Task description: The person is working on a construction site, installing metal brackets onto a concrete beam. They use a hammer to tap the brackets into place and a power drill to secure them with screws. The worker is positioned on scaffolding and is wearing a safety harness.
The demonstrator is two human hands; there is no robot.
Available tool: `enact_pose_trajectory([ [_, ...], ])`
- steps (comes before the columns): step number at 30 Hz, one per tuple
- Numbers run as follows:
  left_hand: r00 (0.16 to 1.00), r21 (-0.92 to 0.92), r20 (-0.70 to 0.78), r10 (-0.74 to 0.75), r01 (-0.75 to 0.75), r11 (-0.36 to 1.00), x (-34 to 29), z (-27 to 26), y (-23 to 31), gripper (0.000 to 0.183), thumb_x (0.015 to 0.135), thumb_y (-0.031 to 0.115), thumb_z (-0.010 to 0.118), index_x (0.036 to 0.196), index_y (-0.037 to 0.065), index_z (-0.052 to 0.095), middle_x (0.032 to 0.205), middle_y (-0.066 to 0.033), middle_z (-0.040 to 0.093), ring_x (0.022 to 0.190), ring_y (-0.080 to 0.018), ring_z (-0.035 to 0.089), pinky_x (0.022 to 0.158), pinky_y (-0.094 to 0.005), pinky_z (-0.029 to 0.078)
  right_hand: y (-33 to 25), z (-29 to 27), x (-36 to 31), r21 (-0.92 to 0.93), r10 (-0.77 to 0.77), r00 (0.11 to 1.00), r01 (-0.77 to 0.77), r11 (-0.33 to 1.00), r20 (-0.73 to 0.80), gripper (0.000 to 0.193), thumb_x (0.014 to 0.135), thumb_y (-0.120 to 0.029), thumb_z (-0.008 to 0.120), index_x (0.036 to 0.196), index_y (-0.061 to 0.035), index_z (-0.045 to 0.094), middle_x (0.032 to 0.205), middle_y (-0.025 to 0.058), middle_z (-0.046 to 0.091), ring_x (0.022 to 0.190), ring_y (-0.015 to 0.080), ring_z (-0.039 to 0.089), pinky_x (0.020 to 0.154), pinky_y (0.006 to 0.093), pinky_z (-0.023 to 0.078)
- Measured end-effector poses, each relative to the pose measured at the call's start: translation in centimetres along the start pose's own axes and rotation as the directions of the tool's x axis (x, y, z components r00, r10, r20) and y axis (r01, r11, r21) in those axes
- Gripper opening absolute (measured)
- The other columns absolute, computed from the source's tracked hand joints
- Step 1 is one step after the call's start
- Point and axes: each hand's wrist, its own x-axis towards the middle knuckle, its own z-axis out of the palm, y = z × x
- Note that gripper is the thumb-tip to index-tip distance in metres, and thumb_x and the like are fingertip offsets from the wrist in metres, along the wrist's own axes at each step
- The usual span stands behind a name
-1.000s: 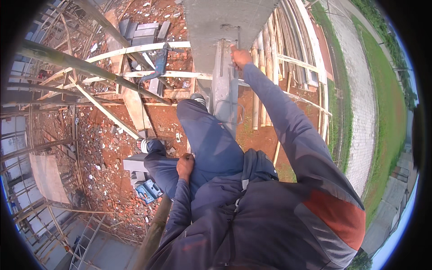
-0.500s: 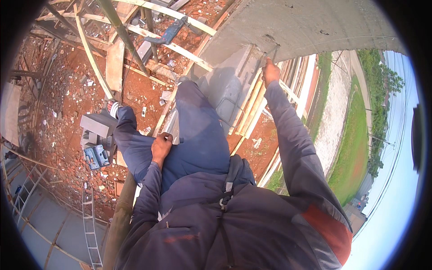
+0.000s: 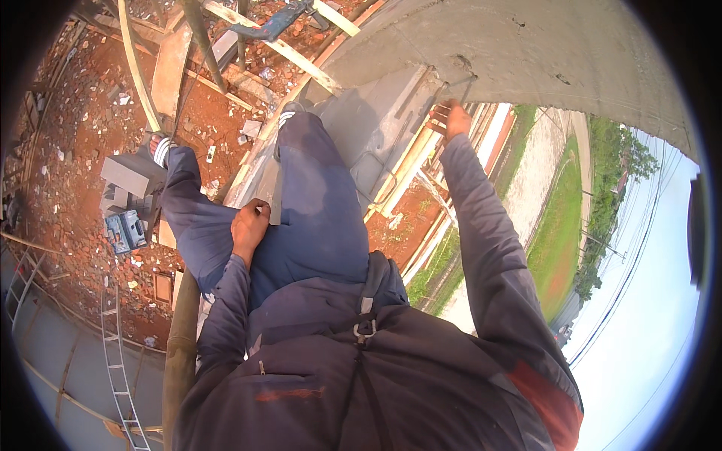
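My right hand [image 3: 454, 122] reaches forward to the edge of a grey concrete ledge [image 3: 398, 86], just under a rough concrete wall [image 3: 541, 68]. Its fingers are apart and I see nothing held in them. A thin dark rod or line [image 3: 466, 84] shows on the concrete just beyond it. My left hand [image 3: 250, 227] rests on my left thigh with its fingers curled. Beside those fingers a narrow pale flat strip [image 3: 275, 201] shows between my legs. Whether the hand grips it I cannot make out.
Lower left lie grey blocks [image 3: 128, 177] and an open blue tool case [image 3: 125, 231]. A blue power tool [image 3: 269, 28] rests on wooden battens ahead. A thick pole [image 3: 180, 353] stands by my left side, with a ladder [image 3: 119, 368] beyond. Rubble-strewn red ground lies far below.
My right hand has gone from a pointing finger at the concrete to spread fingers at the ledge's edge. The whole view has shifted; my left hand stays on my thigh.
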Motion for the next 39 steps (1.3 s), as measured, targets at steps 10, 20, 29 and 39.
enact_pose_trajectory([
  [10,0.999,-0.104,0.027,-0.022,0.025,0.994,0.0,-0.4,0.4,0.029,0.088,0.034,0.057,0.103,0.013,0.072,0.084,-0.0102,0.072,0.087,-0.0292,0.069,0.081,-0.0398,0.051,-0.3,-0.3,0.0,-0.079,-0.009,0.999,0.012,0.997,0.039,0.039,0.101,-0.035,0.040,0.106,0.0010,0.056,0.092,0.0148,0.064,0.082,0.0239,0.067,0.066,0.0392,0.062],
  [20,0.995,-0.134,0.097,-0.026,0.039,0.990,1.2,-0.2,-0.5,0.034,0.088,0.034,0.055,0.106,0.011,0.072,0.084,-0.0120,0.072,0.089,-0.0292,0.070,0.083,-0.0391,0.051,10.0,-5.3,-8.1,-0.419,0.121,0.972,-0.026,0.908,0.201,0.084,0.090,-0.060,0.061,0.137,0.0077,0.047,0.125,0.0209,0.059,0.105,0.0291,0.065,0.074,0.0391,0.060],
  [29,0.996,-0.061,0.091,0.003,0.003,0.998,0.8,0.7,-1.3,0.037,0.087,0.037,0.055,0.106,0.011,0.073,0.083,-0.0114,0.073,0.087,-0.0286,0.070,0.082,-0.0386,0.051,15.5,-4.6,-12.5,-0.379,0.329,0.900,-0.209,0.901,0.287,0.038,0.091,-0.005,0.062,0.126,0.0055,0.053,0.107,0.0174,0.068,0.087,0.0254,0.072,0.063,0.0358,0.063],
  [39,0.806,-0.081,-0.398,0.438,-0.507,0.858,-4.1,-0.3,8.7,0.019,0.087,0.013,0.061,0.103,0.004,0.067,0.092,-0.0144,0.067,0.086,-0.0350,0.063,0.080,-0.0447,0.049,14.6,-6.0,-13.2,-0.187,0.216,0.934,-0.167,0.968,0.283,0.033,0.094,-0.009,0.062,0.123,0.0048,0.055,0.101,0.0137,0.068,0.076,0.0245,0.073,0.059,0.0319,0.063],
])
